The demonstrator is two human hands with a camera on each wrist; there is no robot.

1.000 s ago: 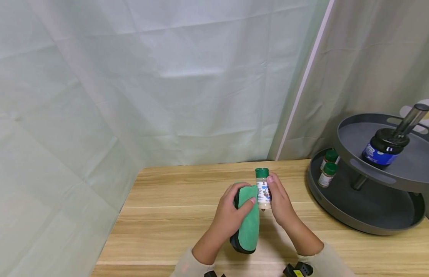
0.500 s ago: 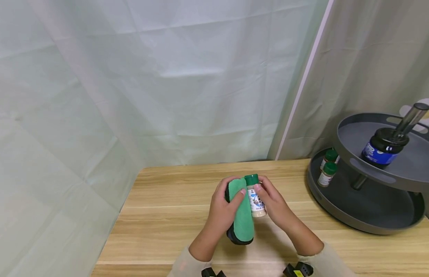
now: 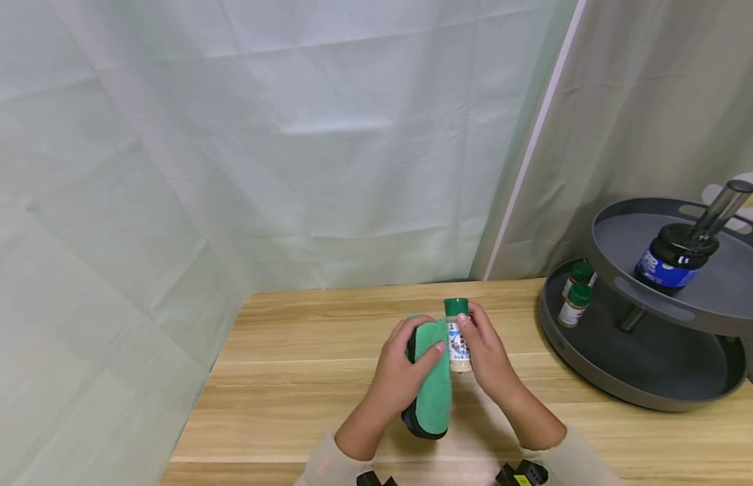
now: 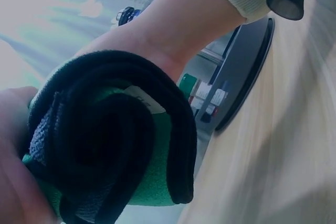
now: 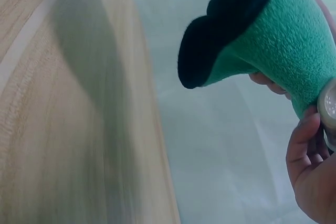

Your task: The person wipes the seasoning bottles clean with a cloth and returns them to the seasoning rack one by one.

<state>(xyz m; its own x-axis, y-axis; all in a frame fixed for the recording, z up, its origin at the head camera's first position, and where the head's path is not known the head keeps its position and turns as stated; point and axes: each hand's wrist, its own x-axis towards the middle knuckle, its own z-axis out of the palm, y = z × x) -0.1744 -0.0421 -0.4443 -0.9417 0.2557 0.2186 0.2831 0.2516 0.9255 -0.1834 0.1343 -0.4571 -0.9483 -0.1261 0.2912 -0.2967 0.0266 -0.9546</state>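
Note:
My left hand (image 3: pixel 396 368) grips a rolled green cloth (image 3: pixel 434 385) with a dark edge, its thumb across the front. In the left wrist view the end of the cloth (image 4: pixel 105 129) shows its dark-bordered coils. My right hand (image 3: pixel 488 354) holds a spice jar (image 3: pixel 459 347) with a green cap and white label, upright and against the cloth's right side. Pale contents show at the jar's base. In the right wrist view the round bottom of the jar (image 5: pixel 329 103) presses by the cloth. Both things are held above the wooden table (image 3: pixel 291 391).
At the right stands a grey two-tier round tray (image 3: pixel 650 398). Two green-capped spice jars, the front jar (image 3: pixel 572 310) and the rear jar (image 3: pixel 579 275), sit on its lower tier. A dark jar with a blue label (image 3: pixel 668 266) is on the upper tier. Curtains (image 3: pixel 352 169) hang behind.
The hands moved left and tilted the jar half a second ago, then came back right. The spice jar is upright again, and the cloth has shifted along its side.

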